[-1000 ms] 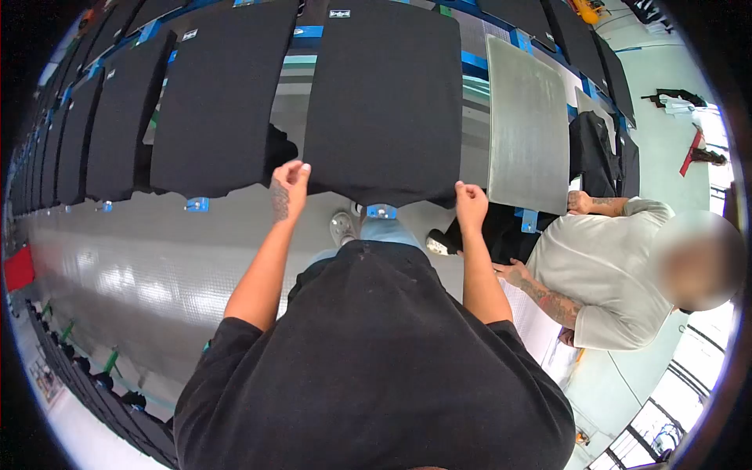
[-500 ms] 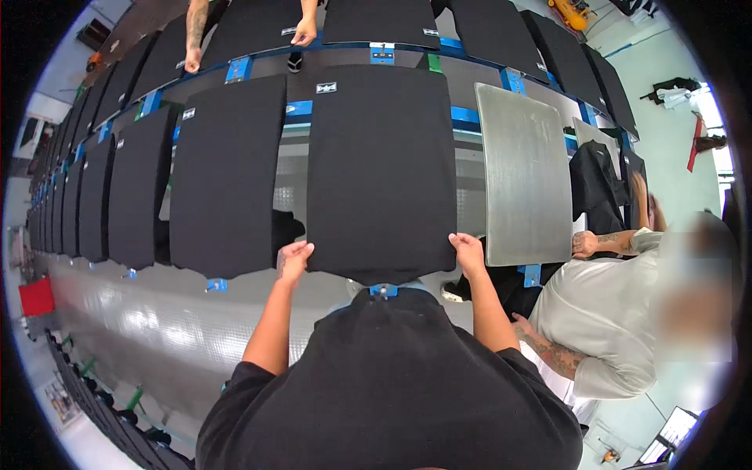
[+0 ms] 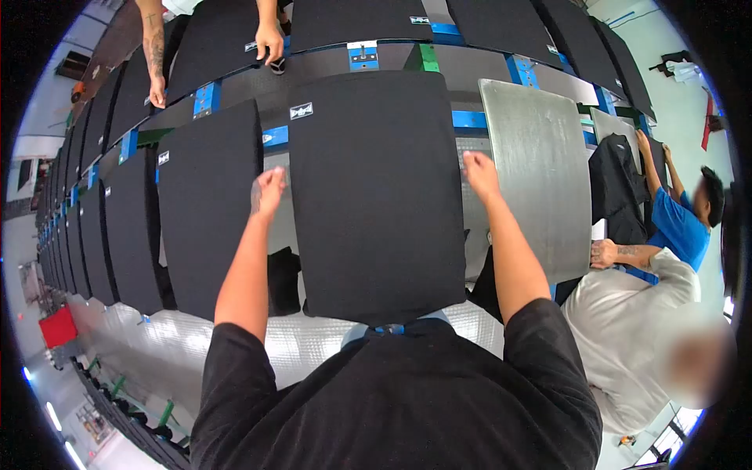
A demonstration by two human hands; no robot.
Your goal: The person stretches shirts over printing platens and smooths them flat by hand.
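Observation:
A black shirt (image 3: pixel 376 196) is stretched smooth over the board in front of me, with a small white label (image 3: pixel 301 110) at its far left corner. My left hand (image 3: pixel 269 192) hovers just outside the shirt's left edge, fingers curled closed. Outside the right edge, over the gap before a bare metal board (image 3: pixel 536 172), is my right hand (image 3: pixel 480 174), its fingers also bent closed. Nothing shows in either hand, and both look slightly apart from the cloth.
More boards with black shirts (image 3: pixel 211 211) run off to the left and along the far row (image 3: pixel 360 22). A person's forearm (image 3: pixel 157 66) reaches in at the far left. On the right are a person in a light shirt (image 3: pixel 634 329) and another in blue (image 3: pixel 677 223).
Both hands have left the shirt's near corners and moved forward along its sides. The view has shifted, and a person in blue now shows at the right.

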